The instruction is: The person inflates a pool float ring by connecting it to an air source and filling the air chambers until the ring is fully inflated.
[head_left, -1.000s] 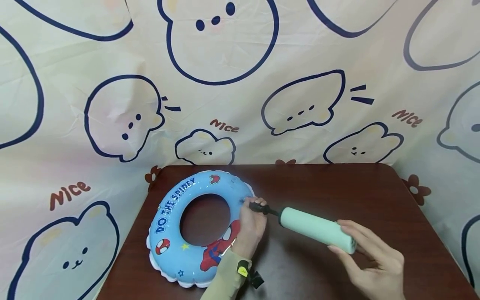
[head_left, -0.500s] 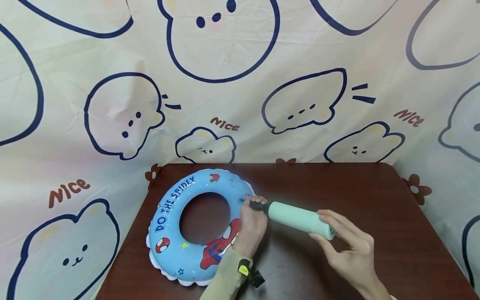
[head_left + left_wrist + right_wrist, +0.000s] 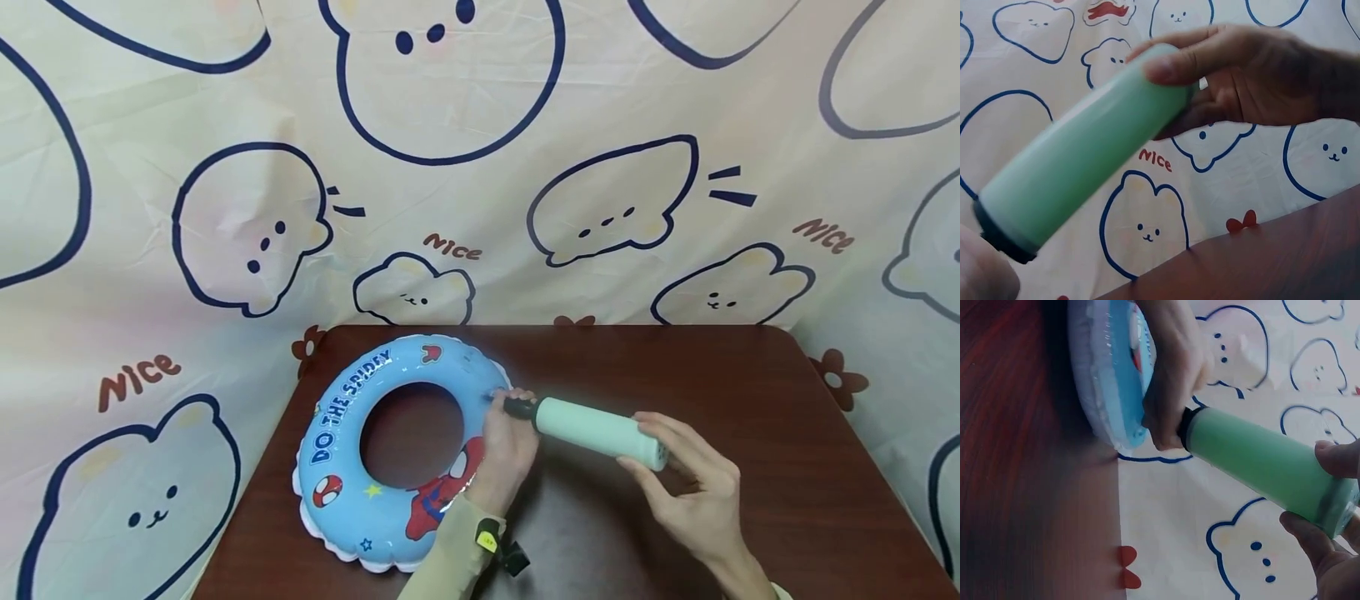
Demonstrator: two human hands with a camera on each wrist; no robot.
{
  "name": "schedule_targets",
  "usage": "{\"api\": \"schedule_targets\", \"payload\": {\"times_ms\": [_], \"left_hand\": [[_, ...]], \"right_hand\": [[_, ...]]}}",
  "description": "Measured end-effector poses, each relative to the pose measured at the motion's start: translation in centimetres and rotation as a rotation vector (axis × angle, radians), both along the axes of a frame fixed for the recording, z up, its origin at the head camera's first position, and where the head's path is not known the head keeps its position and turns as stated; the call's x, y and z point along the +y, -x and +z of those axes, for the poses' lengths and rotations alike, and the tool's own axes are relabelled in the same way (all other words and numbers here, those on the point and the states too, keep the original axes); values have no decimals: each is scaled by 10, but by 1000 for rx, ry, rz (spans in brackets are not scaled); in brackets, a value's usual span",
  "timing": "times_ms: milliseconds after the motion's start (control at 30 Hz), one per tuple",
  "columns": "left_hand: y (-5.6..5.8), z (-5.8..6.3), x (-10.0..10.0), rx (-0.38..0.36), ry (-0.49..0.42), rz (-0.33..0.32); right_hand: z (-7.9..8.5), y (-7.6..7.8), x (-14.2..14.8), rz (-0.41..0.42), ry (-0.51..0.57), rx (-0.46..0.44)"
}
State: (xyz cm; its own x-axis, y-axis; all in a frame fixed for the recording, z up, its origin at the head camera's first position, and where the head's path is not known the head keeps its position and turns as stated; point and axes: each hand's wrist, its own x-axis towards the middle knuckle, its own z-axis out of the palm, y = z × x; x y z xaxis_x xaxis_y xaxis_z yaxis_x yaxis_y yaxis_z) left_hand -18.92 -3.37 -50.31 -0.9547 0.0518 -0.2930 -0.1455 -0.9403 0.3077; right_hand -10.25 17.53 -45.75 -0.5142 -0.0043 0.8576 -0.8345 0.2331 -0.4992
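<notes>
A light-green hand air pump [image 3: 596,431] spans the space between my two hands, its black end toward the swim ring. My left hand [image 3: 508,446] grips that black end against the right side of the blue inflatable swim ring [image 3: 330,483]; the fingers hide the place where pump and ring meet. My right hand [image 3: 697,487] pinches the pump's outer end between thumb and fingers, seen closely in the left wrist view. In the right wrist view, the pump body [image 3: 1254,459] sits close up against the left hand [image 3: 1175,381].
The ring rests on a dark brown wooden table [image 3: 787,467]. Behind it hangs a cream cloth [image 3: 487,200] printed with bear outlines. My left wrist wears a black strap [image 3: 487,535] with a dark block beside it.
My right hand has pushed the pump body leftward, toward the left hand. The black rod that showed a second ago is now inside the body. Left hand and ring stay put.
</notes>
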Motion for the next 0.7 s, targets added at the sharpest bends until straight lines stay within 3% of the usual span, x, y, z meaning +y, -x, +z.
{"api": "schedule_targets", "payload": {"times_ms": [200,400,567,700], "left_hand": [[-7,0,-5,-19,43,-107],[-8,-3,-7,-48,80,-123],[-8,-1,-6,-59,82,-112],[-6,0,-7,-66,75,-101]], "right_hand": [[-9,2,19,-21,-20,-149],[-13,1,30,-132,-157,-254],[5,0,29,-204,-275,-219],[32,-4,12,-283,-404,-111]]}}
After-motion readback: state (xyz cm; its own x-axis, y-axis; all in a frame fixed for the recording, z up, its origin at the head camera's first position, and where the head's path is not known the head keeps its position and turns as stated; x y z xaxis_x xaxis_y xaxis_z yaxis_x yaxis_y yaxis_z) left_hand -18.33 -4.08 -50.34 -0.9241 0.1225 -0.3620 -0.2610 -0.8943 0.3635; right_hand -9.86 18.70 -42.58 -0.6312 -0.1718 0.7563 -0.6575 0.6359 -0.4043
